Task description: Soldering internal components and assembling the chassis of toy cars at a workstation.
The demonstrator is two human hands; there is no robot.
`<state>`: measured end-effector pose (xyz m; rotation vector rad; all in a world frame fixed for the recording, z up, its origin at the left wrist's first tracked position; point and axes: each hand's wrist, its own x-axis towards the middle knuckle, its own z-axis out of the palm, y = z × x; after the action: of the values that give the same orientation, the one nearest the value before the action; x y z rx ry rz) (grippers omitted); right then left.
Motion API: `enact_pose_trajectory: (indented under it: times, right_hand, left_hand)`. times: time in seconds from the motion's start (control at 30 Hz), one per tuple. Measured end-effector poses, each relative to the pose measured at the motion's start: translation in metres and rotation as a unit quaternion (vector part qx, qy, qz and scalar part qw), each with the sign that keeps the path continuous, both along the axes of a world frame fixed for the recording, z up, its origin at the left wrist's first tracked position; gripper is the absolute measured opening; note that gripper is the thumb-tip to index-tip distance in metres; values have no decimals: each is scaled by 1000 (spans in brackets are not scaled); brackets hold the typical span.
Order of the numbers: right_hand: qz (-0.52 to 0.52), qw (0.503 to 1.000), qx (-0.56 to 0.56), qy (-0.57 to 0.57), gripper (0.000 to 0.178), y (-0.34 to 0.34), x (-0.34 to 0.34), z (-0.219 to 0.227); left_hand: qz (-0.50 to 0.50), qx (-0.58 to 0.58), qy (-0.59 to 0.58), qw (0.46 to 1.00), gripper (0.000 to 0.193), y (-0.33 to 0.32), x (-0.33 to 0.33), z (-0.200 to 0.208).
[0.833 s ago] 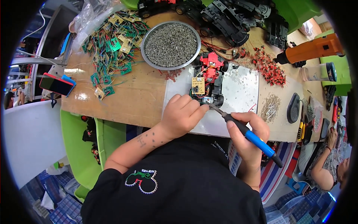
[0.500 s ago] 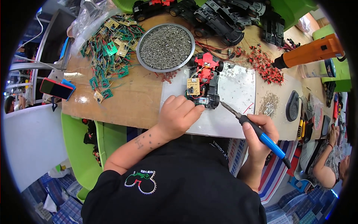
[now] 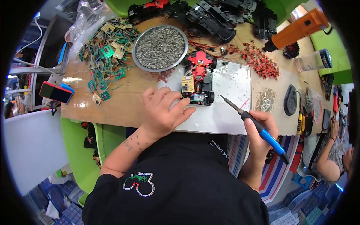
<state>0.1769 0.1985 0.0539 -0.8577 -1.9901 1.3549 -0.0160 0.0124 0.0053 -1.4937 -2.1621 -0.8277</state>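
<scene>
A toy car chassis, black with a red upper section, lies on a white board at the table's front. On it sits a small tan circuit board with wires. My left hand is open just left of the chassis's near end, fingers spread, with nothing in them. My right hand is closed round the blue and black handle of a soldering iron. Its metal tip points up and left, a short gap to the right of the chassis.
A round metal bowl of screws stands behind the chassis, left of it a heap of green circuit boards. Small red parts, an orange power tool and a clear jar are right. Black chassis pile up at the back.
My left hand has come off the chassis, moved left and opened its fingers. The soldering iron's tip, formerly at the chassis's near right corner, now stands clear of it.
</scene>
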Motion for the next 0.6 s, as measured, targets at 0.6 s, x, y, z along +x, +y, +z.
enact_pose_trajectory:
  times: [0.6]
  right_hand:
    - [-374, 904, 206, -13, 25, 154, 100, -2]
  left_hand:
    - [-96, 0, -475, 875, 32, -1, -26, -12]
